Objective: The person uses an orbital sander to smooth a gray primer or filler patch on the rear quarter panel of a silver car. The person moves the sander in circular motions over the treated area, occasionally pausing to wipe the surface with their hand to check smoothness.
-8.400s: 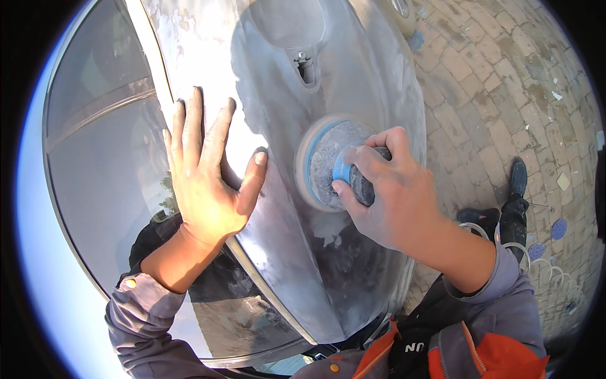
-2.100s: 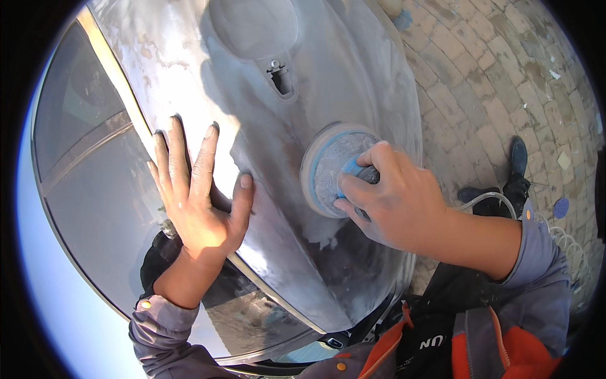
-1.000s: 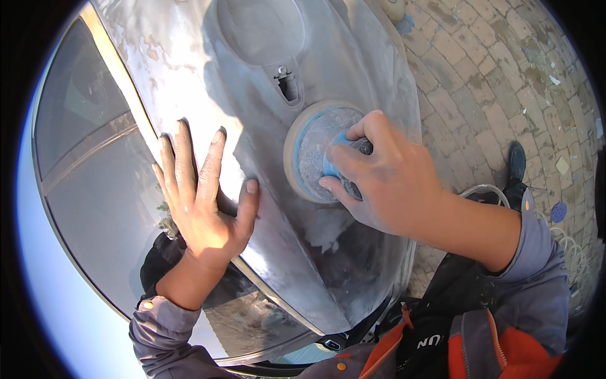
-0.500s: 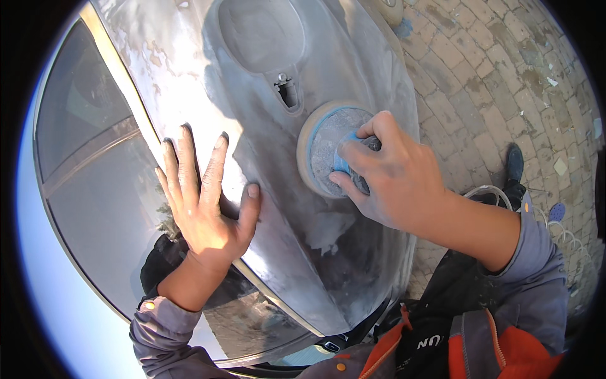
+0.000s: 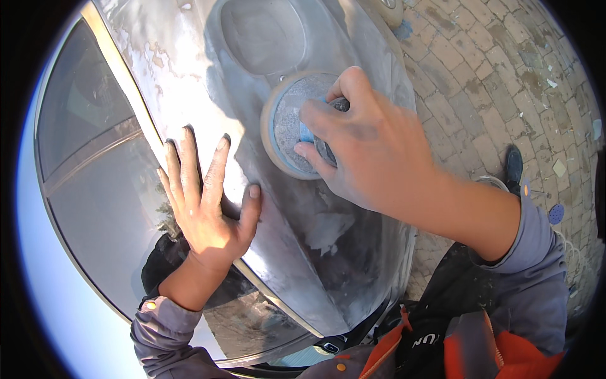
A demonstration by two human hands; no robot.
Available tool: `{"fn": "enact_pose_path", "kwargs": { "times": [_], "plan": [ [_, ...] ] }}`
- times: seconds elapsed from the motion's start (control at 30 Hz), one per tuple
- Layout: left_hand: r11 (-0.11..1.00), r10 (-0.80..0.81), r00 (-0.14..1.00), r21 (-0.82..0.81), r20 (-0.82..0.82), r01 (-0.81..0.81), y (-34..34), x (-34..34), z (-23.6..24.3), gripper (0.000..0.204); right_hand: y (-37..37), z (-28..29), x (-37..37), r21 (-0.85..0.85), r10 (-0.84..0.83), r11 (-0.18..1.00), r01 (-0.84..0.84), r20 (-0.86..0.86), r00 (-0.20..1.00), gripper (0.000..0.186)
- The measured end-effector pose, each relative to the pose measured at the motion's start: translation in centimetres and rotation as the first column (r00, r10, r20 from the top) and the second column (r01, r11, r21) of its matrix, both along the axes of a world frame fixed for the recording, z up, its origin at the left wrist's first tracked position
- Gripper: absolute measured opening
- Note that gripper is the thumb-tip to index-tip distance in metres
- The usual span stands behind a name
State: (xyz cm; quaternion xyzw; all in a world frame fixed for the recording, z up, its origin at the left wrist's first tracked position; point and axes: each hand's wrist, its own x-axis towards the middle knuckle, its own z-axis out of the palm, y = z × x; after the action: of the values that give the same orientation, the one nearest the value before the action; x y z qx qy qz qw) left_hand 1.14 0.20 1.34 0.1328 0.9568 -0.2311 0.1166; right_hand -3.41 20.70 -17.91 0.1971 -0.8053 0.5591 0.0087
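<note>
A car door panel (image 5: pixel 328 265) with a patchy grey, sanded-looking surface stretches across the middle of the head view. My right hand (image 5: pixel 372 145) grips the knob of a round sanding pad (image 5: pixel 290 120), a dusty grey disc with a pale rim and a blue band. The disc lies against the panel just below the rounded handle recess (image 5: pixel 262 35) and covers the slot under it. My left hand (image 5: pixel 211 205) rests flat on the sunlit part of the panel beside the window, fingers spread and holding nothing.
Dark window glass (image 5: pixel 95 170) with a pale trim strip (image 5: pixel 120 69) runs along the left. Brick paving (image 5: pixel 480 82) lies to the right, with a shoe (image 5: pixel 514 163), a blue perforated disc (image 5: pixel 556 214) and a pale coiled hose (image 5: pixel 573 249) on it.
My right hand has slid the sanding pad up and to the left over the panel, onto the slot below the recess. My left hand stays in place.
</note>
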Motion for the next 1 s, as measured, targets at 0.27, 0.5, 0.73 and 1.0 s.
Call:
{"fn": "enact_pose_path", "kwargs": {
  "times": [0.27, 0.5, 0.73, 1.0],
  "plan": [
    [1.0, 0.01, 1.0, 0.02, 0.006, -0.01, -0.1, 0.0, 0.0, 0.08, 0.4, 0.9, -1.2, 0.031, -0.003, 1.0, 0.003, 0.007, 1.0, 0.038],
    [1.0, -0.013, 1.0, 0.019, -0.007, 0.014, -0.2, 0.0, -0.1, 0.079, -0.3, 0.0, 0.2, -0.016, 0.008, 1.0, -0.008, 0.03, 1.0, 0.034],
    [1.0, -0.004, 1.0, 0.006, -0.008, 0.004, 0.0, 0.0, -0.1, 0.079, 1.9, -0.6, 7.8, -0.082, 0.174, 0.982, -0.168, 0.072, 0.982, 0.029],
    [1.0, -0.004, 1.0, 0.008, -0.014, 0.005, 0.0, -0.1, -0.1, 0.078, 1.4, -0.4, 6.2, -0.062, 0.113, 0.992, -0.111, 0.037, 0.993, 0.027]
  ]
}}
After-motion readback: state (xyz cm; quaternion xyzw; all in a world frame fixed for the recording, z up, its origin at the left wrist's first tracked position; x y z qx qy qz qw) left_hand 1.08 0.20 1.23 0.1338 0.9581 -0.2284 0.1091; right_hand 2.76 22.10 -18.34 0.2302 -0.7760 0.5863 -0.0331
